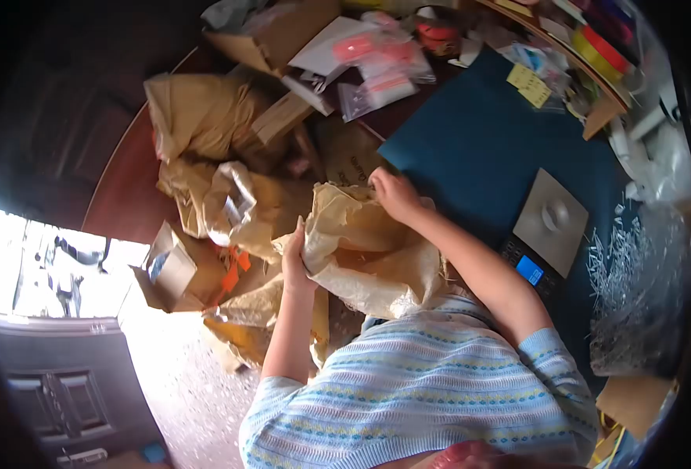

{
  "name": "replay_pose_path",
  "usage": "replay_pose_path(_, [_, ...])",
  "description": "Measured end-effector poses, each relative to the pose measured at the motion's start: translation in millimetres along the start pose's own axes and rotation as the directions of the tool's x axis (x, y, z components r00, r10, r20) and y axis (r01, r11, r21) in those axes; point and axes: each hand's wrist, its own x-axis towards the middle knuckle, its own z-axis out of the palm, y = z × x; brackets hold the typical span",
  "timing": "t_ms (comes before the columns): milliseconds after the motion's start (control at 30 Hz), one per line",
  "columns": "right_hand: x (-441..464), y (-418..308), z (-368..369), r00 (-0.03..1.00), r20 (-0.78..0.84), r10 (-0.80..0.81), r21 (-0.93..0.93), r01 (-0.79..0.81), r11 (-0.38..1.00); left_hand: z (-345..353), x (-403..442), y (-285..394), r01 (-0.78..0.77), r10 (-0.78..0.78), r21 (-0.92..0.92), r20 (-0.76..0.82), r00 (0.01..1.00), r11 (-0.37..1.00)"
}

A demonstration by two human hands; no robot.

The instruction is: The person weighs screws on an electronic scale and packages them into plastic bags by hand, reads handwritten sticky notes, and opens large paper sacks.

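A large tan paper sack (392,270) with a pale plastic lining hangs open in front of my body. My left hand (295,258) grips its left rim, the thumb pointing up along the edge. At the far right side of the opening, my right hand (394,194) has its fingers curled at the sack's rim; they look closed on it. The inside of the sack shows brownish, and its contents cannot be made out.
Other brown sacks (197,113) stand at the left, above an open carton (175,270). A blue-green mat (470,129) bears a digital scale (550,223) with a lit display. Plastic bags (380,59) lie at the back; clear bags of thin white pieces (619,258) are at right.
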Motion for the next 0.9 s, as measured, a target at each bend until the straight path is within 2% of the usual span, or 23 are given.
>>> replay_pose_path(67, [-8,-6,-7,0.983,0.138,-0.122,0.025,0.119,0.993,-11,0,7,-0.006,0.001,-0.082,-0.066,0.998,0.997])
replay_pose_path(100, [-11,-11,-14,0.962,0.202,-0.182,0.042,0.177,0.983,-28,2,7,-0.003,0.000,-0.083,-0.043,0.999,0.997])
replay_pose_path(133, [-17,-16,-18,0.949,0.198,-0.245,-0.100,0.268,0.958,-45,5,6,-0.001,0.000,-0.084,-0.018,1.000,0.996])
replay_pose_path(167, [-18,-9,-15,0.950,0.219,-0.223,-0.096,0.248,0.964,-60,7,5,0.001,0.000,-0.084,0.006,1.000,0.996])
replay_pose_path(233, [-18,6,-9,0.951,0.253,-0.176,-0.091,0.204,0.975,-65,6,9,-0.003,-0.002,-0.088,-0.057,0.998,0.996])
replay_pose_path(300, [-15,10,-12,0.942,0.308,0.133,-0.073,-0.115,0.991,-86,9,11,0.013,-0.024,-0.096,-0.118,0.993,0.995])
replay_pose_path(333, [-13,13,-14,0.948,0.293,0.126,0.043,-0.145,0.989,-101,11,13,-0.003,-0.005,-0.073,-0.118,0.993,0.997])
replay_pose_path(367, [-15,17,-19,0.884,0.414,0.216,0.075,-0.269,0.960,-114,12,14,0.012,-0.022,-0.093,-0.114,0.993,0.996])
replay_pose_path(433, [-24,32,-6,0.810,0.551,0.201,0.358,-0.447,0.820,-129,10,21,0.038,-0.053,-0.139,-0.106,0.993,0.990])
replay_pose_path(467, [-26,38,-13,0.615,0.770,0.170,0.372,-0.649,0.664,-154,13,26,0.101,-0.102,-0.168,0.004,0.995,0.981])
replay_pose_path(500, [-25,28,-27,0.384,0.921,0.073,0.303,-0.820,0.485,-161,13,33,0.099,-0.105,-0.094,-0.059,0.993,0.991])
replay_pose_path(533, [-30,23,-31,0.348,0.937,-0.028,0.340,-0.892,0.297,-165,9,38,0.116,-0.121,-0.057,-0.084,0.989,0.992])
replay_pose_path(633, [-37,-1,-24,0.503,0.843,0.193,0.518,-0.854,-0.038,-190,14,43,0.108,-0.108,-0.003,-0.134,0.985,0.994])
replay_pose_path(667, [-35,1,-22,0.540,0.826,0.159,0.553,-0.832,-0.048,-198,20,38,0.086,-0.100,-0.120,-0.114,0.988,0.989])
replay_pose_path(700, [-32,4,-21,0.618,0.769,0.163,0.595,-0.785,0.172,-179,17,40,0.060,-0.079,-0.163,-0.117,0.990,0.985])
replay_pose_path(767, [-30,10,-25,0.763,0.638,0.105,0.588,-0.570,0.574,-166,16,39,0.042,-0.057,-0.188,-0.072,0.996,0.981])
replay_pose_path(800, [-30,11,-33,0.726,0.678,0.114,0.445,-0.529,0.723,-168,22,33,-0.008,-0.014,-0.183,-0.122,0.992,0.983])
replay_pose_path(900, [-42,26,-31,0.775,0.563,0.289,0.217,-0.475,0.853,-162,29,16,-0.096,0.058,-0.233,-0.163,0.985,0.968])
